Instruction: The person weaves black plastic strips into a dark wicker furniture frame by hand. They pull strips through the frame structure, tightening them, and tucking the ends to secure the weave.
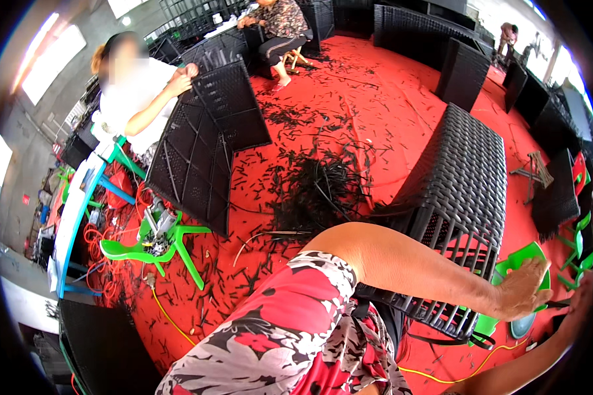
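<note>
My left arm, in a red, black and white flowered sleeve, reaches across a black woven rattan furniture piece (461, 151). Beyond its slatted, open-barred side, my left hand (522, 291) has its fingers bent in front of a green plastic chair (530, 253). Some thin dark thing shows just past the fingertips, too small to name. Close beside it, at the dim right rim, is my right hand (581, 304). Its fingers are shadowed and partly cut off, so what it holds is hidden. A loose black strip (484, 339) curls under the slatted side.
Black strip scraps (319, 191) litter the red floor covering (389, 99). At left, a co-worker in white (135, 99) handles a black woven panel (197, 158). A green stool (191, 247) holds metal tools. A yellow cord (171, 316) crosses the floor. Another person (283, 26) sits far back.
</note>
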Demonstrator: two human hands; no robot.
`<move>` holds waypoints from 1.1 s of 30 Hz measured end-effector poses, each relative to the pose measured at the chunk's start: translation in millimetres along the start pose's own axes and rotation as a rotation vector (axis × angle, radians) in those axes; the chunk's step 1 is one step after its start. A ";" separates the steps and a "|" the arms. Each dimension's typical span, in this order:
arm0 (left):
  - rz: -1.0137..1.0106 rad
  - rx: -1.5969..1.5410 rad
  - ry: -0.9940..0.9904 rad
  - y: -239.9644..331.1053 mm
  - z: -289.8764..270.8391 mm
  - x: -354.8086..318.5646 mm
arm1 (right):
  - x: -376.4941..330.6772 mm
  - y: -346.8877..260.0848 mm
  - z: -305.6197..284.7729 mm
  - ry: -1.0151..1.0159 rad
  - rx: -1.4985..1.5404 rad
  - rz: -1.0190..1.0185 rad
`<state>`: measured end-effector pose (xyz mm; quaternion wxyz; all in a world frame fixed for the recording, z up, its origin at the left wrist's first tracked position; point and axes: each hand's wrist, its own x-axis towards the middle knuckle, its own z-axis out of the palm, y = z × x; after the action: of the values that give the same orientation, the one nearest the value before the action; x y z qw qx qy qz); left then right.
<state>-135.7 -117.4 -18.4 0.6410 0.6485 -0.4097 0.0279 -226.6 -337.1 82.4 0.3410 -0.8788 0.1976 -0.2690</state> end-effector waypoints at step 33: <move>-0.353 -0.463 0.441 -57.2 -373.3 27.9 | -104.2 150.4 94.4 -0.056 0.331 -0.055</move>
<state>97.9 178.7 17.0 0.8386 0.5253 -0.1391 -0.0375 -274.9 -338.9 -117.8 0.4789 -0.8229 0.1172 -0.2825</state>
